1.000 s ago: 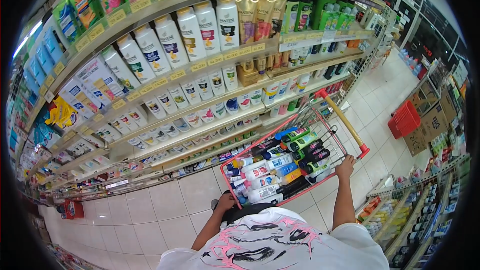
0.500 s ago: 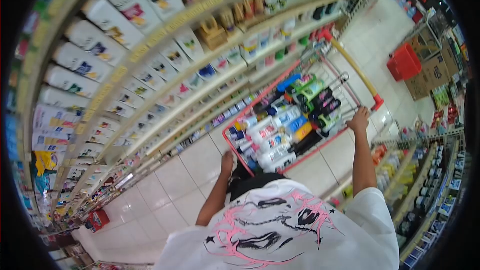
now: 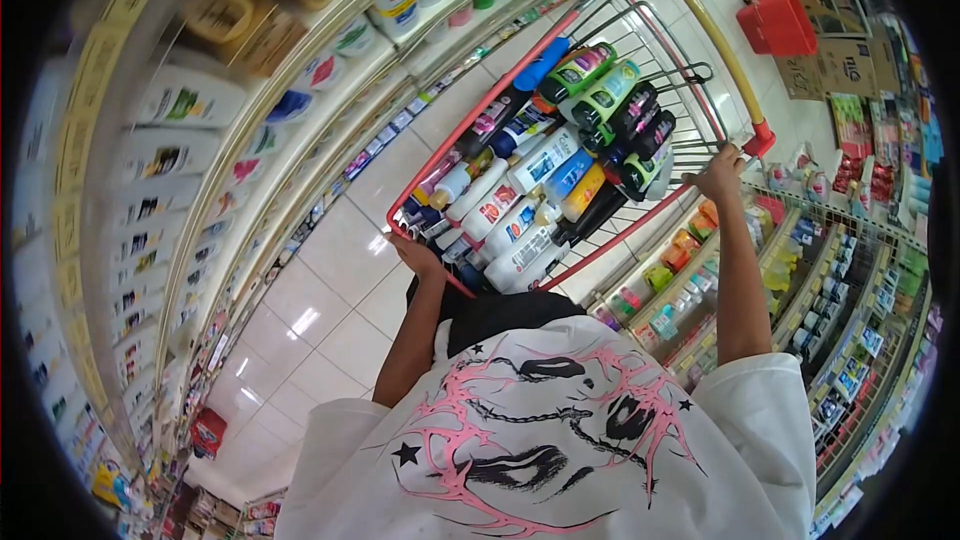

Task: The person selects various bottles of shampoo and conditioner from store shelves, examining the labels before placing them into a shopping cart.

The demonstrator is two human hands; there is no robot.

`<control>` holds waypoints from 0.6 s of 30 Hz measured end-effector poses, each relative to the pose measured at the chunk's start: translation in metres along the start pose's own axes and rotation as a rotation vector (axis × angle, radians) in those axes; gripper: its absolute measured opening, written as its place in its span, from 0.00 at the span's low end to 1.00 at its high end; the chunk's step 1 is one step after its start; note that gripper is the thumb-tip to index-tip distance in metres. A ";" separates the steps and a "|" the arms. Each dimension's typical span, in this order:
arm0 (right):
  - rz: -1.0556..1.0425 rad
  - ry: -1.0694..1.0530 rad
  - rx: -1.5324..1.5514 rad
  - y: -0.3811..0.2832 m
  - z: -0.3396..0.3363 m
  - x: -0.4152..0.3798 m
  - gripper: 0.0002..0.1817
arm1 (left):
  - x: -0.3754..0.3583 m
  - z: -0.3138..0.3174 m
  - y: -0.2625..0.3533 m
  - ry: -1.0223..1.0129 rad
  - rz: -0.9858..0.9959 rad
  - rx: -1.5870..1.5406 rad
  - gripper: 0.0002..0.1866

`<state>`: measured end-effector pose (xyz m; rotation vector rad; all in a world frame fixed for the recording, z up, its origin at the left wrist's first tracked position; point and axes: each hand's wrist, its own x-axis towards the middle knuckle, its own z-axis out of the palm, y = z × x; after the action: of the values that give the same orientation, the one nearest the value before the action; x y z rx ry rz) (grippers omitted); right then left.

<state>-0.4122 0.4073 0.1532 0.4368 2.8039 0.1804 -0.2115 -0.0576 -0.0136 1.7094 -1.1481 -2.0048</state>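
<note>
A shopping cart with a red rim stands in front of me, loaded with several bottles. My left hand is closed on the rim at the near left corner. My right hand grips the rim on the right side, close to the yellow push handle. White bottles lie nearest to me, beside a blue bottle and a yellow bottle. Green bottles and dark bottles lie farther toward the handle. Some lower items are hidden under the top layer.
Shelves of white bottles run along my left. On the right stand racks of small goods. A red basket sits by cardboard boxes at the back right. Pale floor tiles show left of the cart.
My left hand has moved up and left onto the cart's rim. The cart appears farther left and higher in view, and the shelves have shifted. My right hand stays on the rim.
</note>
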 end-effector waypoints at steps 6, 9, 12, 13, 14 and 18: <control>0.034 -0.002 0.004 -0.021 0.001 0.017 0.56 | 0.036 0.010 -0.018 0.010 0.016 0.110 0.42; -0.017 0.026 0.028 -0.015 0.008 0.037 0.53 | 0.004 0.050 0.015 0.012 0.256 0.424 0.37; 0.085 -0.020 -0.061 -0.034 0.010 0.070 0.53 | 0.045 0.062 -0.022 -0.042 0.255 0.251 0.36; 0.114 -0.073 -0.057 -0.034 0.013 0.072 0.55 | 0.049 0.054 -0.027 -0.036 0.269 0.243 0.36; 0.135 -0.122 -0.051 -0.030 0.017 0.083 0.56 | 0.054 0.054 -0.032 -0.033 0.240 0.303 0.36; 0.022 -0.059 -0.071 -0.008 0.046 0.144 0.60 | 0.074 0.100 -0.062 0.143 0.346 0.463 0.35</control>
<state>-0.5311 0.4483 0.0696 0.4492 2.7259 0.2666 -0.3060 -0.0266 -0.1108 1.6629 -1.8139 -1.4637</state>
